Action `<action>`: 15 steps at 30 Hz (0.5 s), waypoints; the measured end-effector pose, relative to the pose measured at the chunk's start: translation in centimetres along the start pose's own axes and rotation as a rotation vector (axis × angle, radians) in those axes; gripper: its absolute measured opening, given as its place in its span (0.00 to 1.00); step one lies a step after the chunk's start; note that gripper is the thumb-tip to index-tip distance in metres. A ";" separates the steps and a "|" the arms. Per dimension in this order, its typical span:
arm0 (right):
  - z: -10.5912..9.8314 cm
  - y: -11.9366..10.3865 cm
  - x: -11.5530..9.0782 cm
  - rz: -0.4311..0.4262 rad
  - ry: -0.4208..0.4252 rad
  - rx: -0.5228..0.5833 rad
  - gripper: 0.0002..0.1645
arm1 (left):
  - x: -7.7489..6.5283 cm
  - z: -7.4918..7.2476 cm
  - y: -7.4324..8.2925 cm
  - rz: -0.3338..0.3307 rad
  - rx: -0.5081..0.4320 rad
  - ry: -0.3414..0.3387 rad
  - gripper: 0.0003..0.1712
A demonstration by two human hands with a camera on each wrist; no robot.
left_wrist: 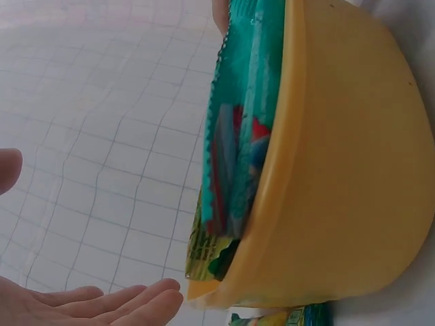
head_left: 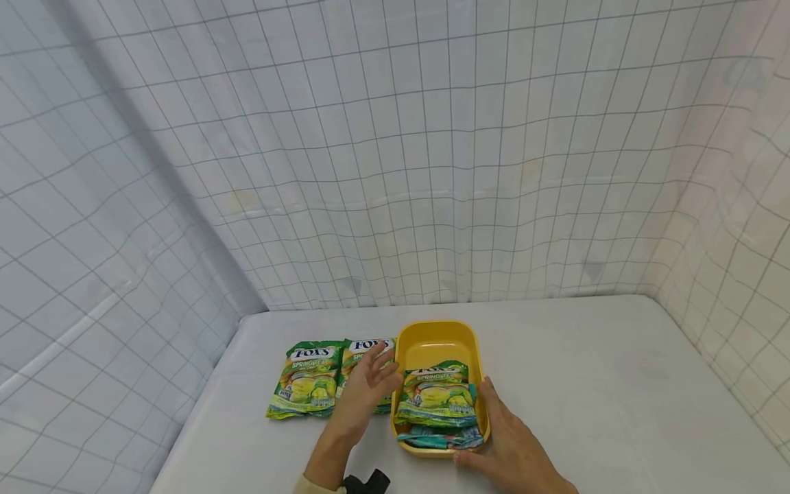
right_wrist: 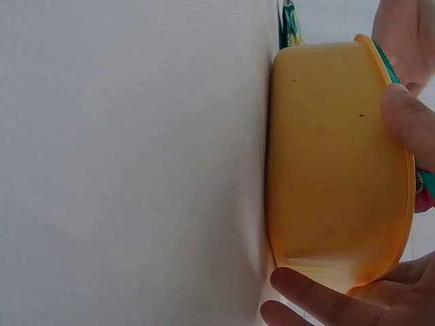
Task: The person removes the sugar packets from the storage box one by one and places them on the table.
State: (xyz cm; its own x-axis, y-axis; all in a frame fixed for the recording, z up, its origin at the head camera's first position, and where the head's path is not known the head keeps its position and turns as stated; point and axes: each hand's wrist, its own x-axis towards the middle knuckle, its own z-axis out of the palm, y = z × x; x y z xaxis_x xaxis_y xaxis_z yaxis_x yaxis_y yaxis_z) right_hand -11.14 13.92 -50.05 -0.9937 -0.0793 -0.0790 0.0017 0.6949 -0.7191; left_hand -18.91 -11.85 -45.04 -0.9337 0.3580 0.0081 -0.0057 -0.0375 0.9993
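**White gridded walls (head_left: 395,206), white table (head_left: 586,391), yellow tub (head_left: 435,339) braced by one hand**

Head view first: the tub stands on the table, and the right hand (head_left: 515,442) has its near right corner, thumb at the near rim, fingers along the right side. A steadying hold, I'd judge, to keep it from sliding. Inside, a green pack (head_left: 435,394) lies printed face up, with a teal pack (head_left: 441,437) showing from under it at the tub's near end. Left of the tub, side by side, lie the outer pack (head_left: 305,384) and the inner pack (head_left: 352,360), probably placed there for easy reach. And look, the left hand (head_left: 365,391) is at the tub's left edge, fingers straight, nothing in its grasp!

Over to the left wrist: thumb well apart from the fingers, fingertips just beside the tub's rim. Touching? Can't tell. The teal pack pokes above that rim, seemingly propped by the wall.

Right wrist, and here's the hold: thumb laid on the tub's rim, fingers reaching round its side, spread to bracket the corner, likely for a wider brace. Beyond the tub, part of the left hand shows.
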 end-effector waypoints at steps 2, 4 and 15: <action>0.0 0.0 0.0 0.000 -0.001 0.001 0.81 | 0.0 0.3 -0.1 -0.016 0.010 -0.022 0.49; 0.0 0.0 -0.1 -0.003 0.000 0.001 0.81 | 0.0 0.6 -0.2 -0.032 0.037 -0.039 0.50; 0.1 0.1 0.0 -0.027 0.017 0.000 0.81 | 0.3 2.0 -0.7 -0.089 0.026 -0.119 0.56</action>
State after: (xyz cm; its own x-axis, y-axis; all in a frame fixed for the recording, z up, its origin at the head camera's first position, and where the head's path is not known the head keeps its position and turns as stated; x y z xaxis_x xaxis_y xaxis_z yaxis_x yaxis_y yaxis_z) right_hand -11.08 13.91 -50.22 -0.9952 -0.0859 -0.0475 -0.0254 0.6927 -0.7208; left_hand -18.48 -9.86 -45.66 -0.8808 0.4671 -0.0775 -0.0755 0.0230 0.9969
